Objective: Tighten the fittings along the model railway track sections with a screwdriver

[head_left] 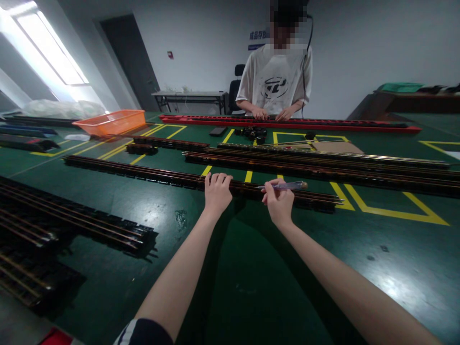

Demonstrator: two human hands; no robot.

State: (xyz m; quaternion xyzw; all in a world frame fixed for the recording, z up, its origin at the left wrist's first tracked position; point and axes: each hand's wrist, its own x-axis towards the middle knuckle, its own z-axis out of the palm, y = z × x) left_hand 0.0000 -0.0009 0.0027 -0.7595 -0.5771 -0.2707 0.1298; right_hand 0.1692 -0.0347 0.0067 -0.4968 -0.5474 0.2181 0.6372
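Note:
A long black strip with copper-coloured rods along it lies across the green table in front of me. My left hand grips this strip near its middle, fingers curled over the far edge and the thumb side hidden. To the right, my right hand is closed around a screwdriver with a clear handle and a yellowish end. The screwdriver lies nearly level, its shaft pointing left over the strip; whether its tip touches anything I cannot tell.
Several similar strips lie at the left, and more lie just beyond mine. An orange basket stands at the far left. Across the green table, a co-worker has both hands at a long red rail. Cardboard lies at the right.

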